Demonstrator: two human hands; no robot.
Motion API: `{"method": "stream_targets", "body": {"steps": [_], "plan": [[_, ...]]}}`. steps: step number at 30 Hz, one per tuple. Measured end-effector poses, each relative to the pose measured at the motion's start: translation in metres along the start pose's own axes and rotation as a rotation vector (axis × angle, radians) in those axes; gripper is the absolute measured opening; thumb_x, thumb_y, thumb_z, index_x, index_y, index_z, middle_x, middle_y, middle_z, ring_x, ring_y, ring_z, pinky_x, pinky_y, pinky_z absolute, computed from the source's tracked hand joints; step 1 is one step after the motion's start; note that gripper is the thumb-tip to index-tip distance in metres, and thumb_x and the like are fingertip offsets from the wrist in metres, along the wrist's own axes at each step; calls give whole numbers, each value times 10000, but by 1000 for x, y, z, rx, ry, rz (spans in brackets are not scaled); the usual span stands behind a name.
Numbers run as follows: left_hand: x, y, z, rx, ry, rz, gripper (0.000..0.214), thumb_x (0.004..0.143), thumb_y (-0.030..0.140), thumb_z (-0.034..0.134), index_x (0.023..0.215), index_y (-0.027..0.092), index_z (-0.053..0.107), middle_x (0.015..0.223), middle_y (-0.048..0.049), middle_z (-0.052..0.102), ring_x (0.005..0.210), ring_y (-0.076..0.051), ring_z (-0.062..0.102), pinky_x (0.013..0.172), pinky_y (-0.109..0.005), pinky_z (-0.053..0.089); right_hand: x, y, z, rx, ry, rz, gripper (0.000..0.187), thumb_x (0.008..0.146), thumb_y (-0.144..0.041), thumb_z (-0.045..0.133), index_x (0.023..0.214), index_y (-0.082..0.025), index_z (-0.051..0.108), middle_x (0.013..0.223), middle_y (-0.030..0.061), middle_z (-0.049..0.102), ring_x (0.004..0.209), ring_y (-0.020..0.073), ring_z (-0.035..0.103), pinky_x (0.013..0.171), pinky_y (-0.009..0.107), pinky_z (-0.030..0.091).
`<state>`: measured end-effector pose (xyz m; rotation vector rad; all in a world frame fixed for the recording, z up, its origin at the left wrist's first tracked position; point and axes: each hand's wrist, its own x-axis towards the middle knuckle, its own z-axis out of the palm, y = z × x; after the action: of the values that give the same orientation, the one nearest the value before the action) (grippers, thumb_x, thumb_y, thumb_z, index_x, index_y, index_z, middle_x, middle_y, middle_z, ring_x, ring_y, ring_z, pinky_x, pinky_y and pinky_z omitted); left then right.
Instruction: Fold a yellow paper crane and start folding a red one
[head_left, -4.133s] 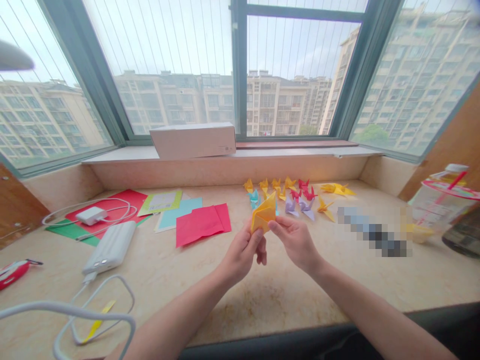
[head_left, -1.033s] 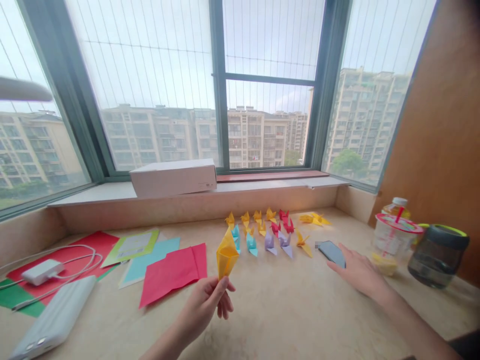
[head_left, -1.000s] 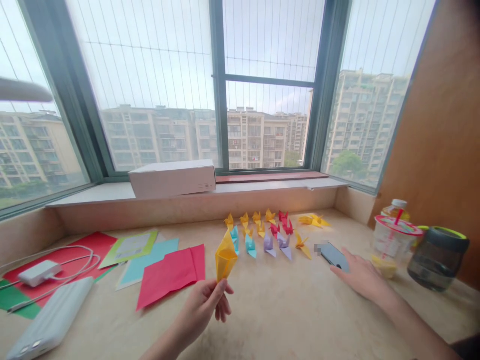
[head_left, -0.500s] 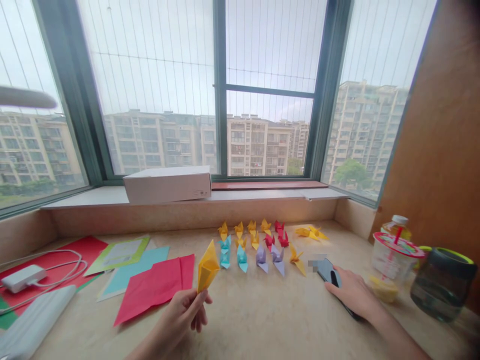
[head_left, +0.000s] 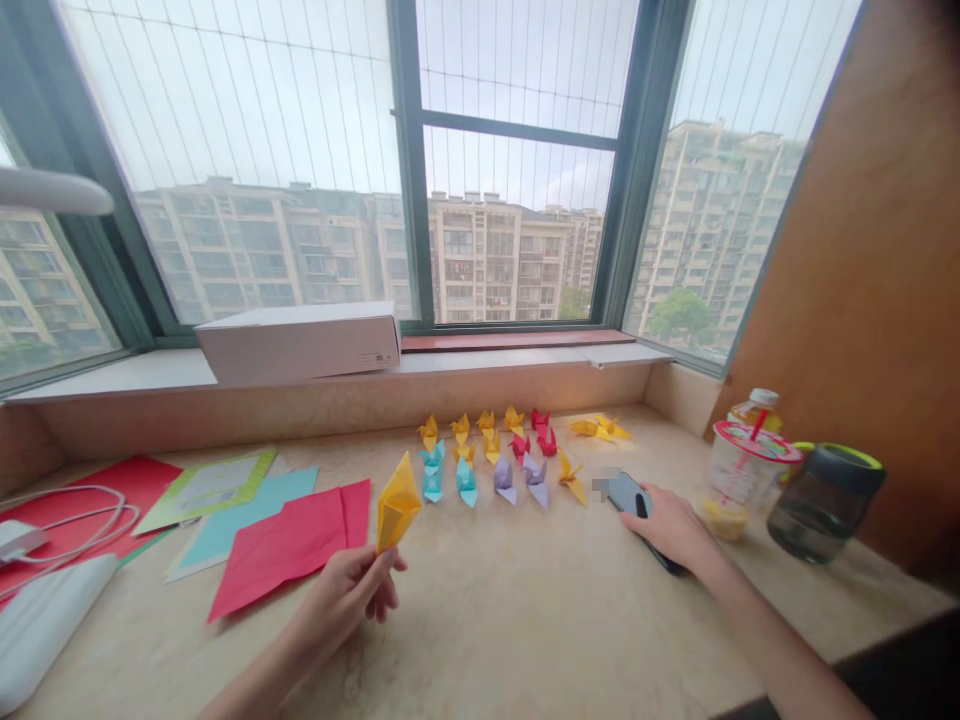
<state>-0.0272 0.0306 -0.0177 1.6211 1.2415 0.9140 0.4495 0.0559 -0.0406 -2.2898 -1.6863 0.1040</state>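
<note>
Between the thumb and fingers of my left hand [head_left: 358,592], a yellow folded paper piece [head_left: 397,503] is held upright, its pointed end up. My right hand [head_left: 671,525] rests over a phone [head_left: 628,493] lying on the counter, with its fingers around the phone's edges; part of the phone is hidden under the palm. Several folded paper cranes stand in rows between the hands: yellow cranes [head_left: 513,417], red cranes [head_left: 546,442], blue cranes [head_left: 466,482] and purple cranes [head_left: 535,480]. One yellow crane [head_left: 571,478] stands nearest the phone.
Red paper sheets [head_left: 281,550], a blue sheet [head_left: 247,515] and a green-edged packet [head_left: 199,490] lie at left, beside a white charger with cable [head_left: 21,540]. A lidded plastic cup [head_left: 739,475], a bottle [head_left: 756,408] and a dark jug [head_left: 821,505] stand at right. A white box [head_left: 300,345] sits on the sill.
The whole view has shifted, so the counter and its things appear farther left and higher. Both hands keep the same holds, on the yellow folded paper and the phone.
</note>
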Motion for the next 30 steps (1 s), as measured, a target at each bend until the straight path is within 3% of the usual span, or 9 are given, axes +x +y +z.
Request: {"method": "stream_targets", "body": {"steps": [2, 4, 6, 11, 15, 18, 23, 28, 30], "plan": [[-1, 1, -1, 34, -11, 13, 557, 847, 671, 496, 841, 131, 632, 573, -31, 645, 477, -143, 598, 464, -223, 435, -9, -10, -6, -38, 15, -7, 643, 814, -429, 609, 1359, -107, 496, 1226, 207, 635, 1159, 351, 586, 927, 424, 437], [-2, 3, 0, 66, -31, 15, 554, 852, 664, 495, 860, 130, 642, 581, -31, 645, 482, -144, 597, 466, -226, 451, -23, -30, -13, -85, 132, -11, 650, 827, -426, 626, 1383, -123, 478, 1327, 231, 559, 1219, 391, 533, 954, 489, 417], [-4, 8, 4, 84, -49, 6, 566, 841, 675, 499, 859, 129, 647, 575, -33, 644, 470, -146, 592, 451, -228, 452, -42, -62, -20, -8, 213, -125, 580, 846, -366, 631, 1366, -146, 499, 1368, 217, 529, 1242, 378, 514, 982, 505, 407], [-5, 29, 23, 8, -112, -9, 593, 821, 702, 500, 846, 128, 647, 566, -41, 657, 471, -156, 606, 475, -249, 484, -88, -163, -36, 624, 50, -701, 570, 892, -375, 611, 1413, -227, 433, 1377, 125, 552, 1287, 273, 502, 1075, 478, 391], [1, 50, 36, -25, -157, 2, 558, 828, 669, 527, 866, 124, 641, 611, -52, 682, 493, -165, 624, 493, -265, 505, -90, -219, -36, 902, -101, -778, 653, 860, -392, 661, 1436, -227, 401, 1379, 136, 536, 1201, 263, 563, 1000, 458, 469], [8, 56, 43, -16, -171, 11, 534, 856, 638, 511, 880, 121, 643, 650, -65, 695, 524, -171, 641, 500, -264, 507, -80, -233, -25, 1103, -242, -694, 606, 855, -382, 659, 1400, -239, 438, 1279, 113, 603, 988, 218, 654, 803, 375, 564], [17, 46, 60, -7, -202, 20, 493, 896, 589, 477, 900, 129, 656, 711, -76, 700, 565, -175, 646, 510, -263, 505, -71, -225, -3, 1373, -275, -518, 382, 825, -354, 684, 1160, -196, 590, 986, 43, 690, 809, 169, 668, 739, 330, 561], [13, 44, 71, -14, -170, 87, 368, 885, 514, 554, 962, 172, 666, 846, -70, 721, 693, -187, 664, 621, -269, 547, -77, -218, 8, 1316, -329, -470, 220, 815, -328, 684, 978, -181, 657, 851, 16, 670, 728, 147, 630, 649, 288, 543], [9, 46, 71, -23, -132, 85, 354, 879, 512, 564, 905, 178, 681, 786, -55, 717, 696, -190, 667, 641, -261, 548, -81, -218, 11, 1286, -392, -485, 207, 821, -327, 677, 966, -179, 661, 810, 12, 650, 671, 138, 607, 579, 266, 524]]}}
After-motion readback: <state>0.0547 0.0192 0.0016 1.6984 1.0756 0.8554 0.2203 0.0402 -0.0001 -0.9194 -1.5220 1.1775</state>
